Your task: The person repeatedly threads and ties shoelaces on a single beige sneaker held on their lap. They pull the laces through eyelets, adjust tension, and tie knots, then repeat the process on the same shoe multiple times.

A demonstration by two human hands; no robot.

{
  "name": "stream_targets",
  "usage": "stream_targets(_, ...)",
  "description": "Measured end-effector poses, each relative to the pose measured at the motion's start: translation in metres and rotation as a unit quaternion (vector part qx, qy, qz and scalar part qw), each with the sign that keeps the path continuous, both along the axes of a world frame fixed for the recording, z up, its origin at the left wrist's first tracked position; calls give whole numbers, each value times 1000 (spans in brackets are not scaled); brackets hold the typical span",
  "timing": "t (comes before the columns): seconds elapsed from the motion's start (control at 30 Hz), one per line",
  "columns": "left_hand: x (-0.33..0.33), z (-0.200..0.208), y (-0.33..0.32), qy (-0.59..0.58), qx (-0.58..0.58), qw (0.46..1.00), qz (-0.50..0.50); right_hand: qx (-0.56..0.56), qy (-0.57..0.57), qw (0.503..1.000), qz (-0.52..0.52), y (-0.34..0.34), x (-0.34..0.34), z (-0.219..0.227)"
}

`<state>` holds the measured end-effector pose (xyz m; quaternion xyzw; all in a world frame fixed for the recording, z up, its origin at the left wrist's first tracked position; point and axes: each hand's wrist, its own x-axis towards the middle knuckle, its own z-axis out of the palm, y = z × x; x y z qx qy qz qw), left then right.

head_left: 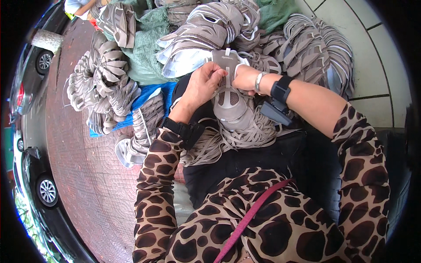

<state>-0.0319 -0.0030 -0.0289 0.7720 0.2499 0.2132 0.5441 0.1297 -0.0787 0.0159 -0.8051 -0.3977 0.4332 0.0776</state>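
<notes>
A grey-beige shoe upper [235, 113] with mesh panels and a pale toe lies over my lap, its tongue [225, 60] pointing away from me. My left hand [203, 85] is at the upper's left edge, thumb and forefinger pinched together over the lacing opening; what lies between them is too small to make out. On the opposite edge, my right hand [246, 80] is closed on the upper with its fingers curled. Beneath and around the toe spreads a heap of loose beige shoelaces [252, 139] across my black trousers.
Piles of stacked shoe uppers [199, 37] lie ahead, with more at the far right [318, 48] and left [103, 79]. Green woven sacking [151, 55] and a blue sheet [165, 96] show among them. Red paving [83, 171] and parked cars [46, 193] are at left.
</notes>
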Motion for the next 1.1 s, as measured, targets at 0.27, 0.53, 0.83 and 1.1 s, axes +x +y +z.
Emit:
stream_targets(0.27,1,5,-8,34,56,998,-18,-238,-144,901,332,52,20,25)
stream_targets(0.53,-1,0,-10,1,78,997,2,-283,-41,933,216,55,22,10)
stream_targets(0.83,-3,1,-6,-20,55,998,-14,-182,-7,982,39,28,7,13)
stream_targets(1.1,-3,-1,-6,-34,79,996,-11,-174,71,982,-11,22,20,8)
